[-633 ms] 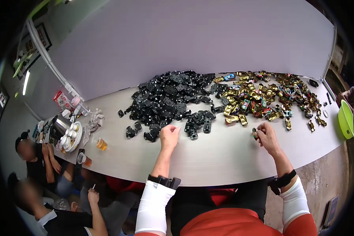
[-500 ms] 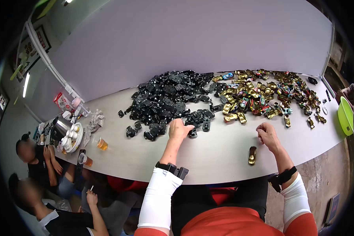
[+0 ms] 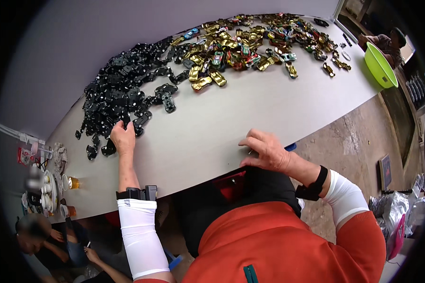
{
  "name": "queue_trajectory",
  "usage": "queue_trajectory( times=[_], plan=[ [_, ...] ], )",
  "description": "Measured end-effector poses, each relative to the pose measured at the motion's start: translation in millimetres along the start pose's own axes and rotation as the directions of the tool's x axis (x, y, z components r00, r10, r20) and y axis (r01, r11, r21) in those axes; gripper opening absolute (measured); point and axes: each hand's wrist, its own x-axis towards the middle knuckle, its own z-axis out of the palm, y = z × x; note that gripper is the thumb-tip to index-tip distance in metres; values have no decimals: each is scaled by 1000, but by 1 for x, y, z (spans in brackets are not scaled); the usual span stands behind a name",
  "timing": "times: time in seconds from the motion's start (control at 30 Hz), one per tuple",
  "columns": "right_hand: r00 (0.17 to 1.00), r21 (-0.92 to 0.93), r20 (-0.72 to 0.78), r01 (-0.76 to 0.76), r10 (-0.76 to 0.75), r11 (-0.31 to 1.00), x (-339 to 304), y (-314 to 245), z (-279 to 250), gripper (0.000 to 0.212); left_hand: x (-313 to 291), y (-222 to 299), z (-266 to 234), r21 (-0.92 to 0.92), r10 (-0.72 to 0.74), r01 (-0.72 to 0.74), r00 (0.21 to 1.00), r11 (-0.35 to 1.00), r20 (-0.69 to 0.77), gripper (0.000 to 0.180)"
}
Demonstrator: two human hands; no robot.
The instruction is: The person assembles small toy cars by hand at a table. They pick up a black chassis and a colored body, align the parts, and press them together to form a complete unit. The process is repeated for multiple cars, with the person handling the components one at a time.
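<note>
While black parts (image 3: 123,92) heap loose, green bowl (image 3: 379,64) sits apart.

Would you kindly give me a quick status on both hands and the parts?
Left hand at the edge of the black parts pile, fingers on one piece. Right hand at the table edge; grip unclear. Gold toy cars heaped beyond, untouched.

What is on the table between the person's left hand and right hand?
In the head view, only bare grey table lies between the left hand, at the black toy car parts, and the right hand near the table's front edge.
</note>
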Motion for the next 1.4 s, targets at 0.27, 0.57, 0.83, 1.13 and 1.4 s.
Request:
queue_trajectory(
  times=[0.27,0.57,0.83,1.13,1.4],
  plan=[
    [998,43,-65,-20,23,999,4,2,8,18,-9,23,-7,60,48,-50,998,997,30,34],
    [991,106,-73,-108,116,989,6,2,8,9,-13,19,-4,107,2,-7,999,994,47,36],
    [983,164,-87,-143,159,976,4,-3,7,8,-23,0,-4,-4,10,-10,999,1000,-31,32],
    [961,200,-137,-211,240,957,49,27,-9,6,-73,55,-46,-862,-101,493,858,-118,504,23],
    [943,-207,-224,-293,247,933,130,82,-2,15,-99,104,-36,-620,128,602,762,-504,635,42]
  ],
)
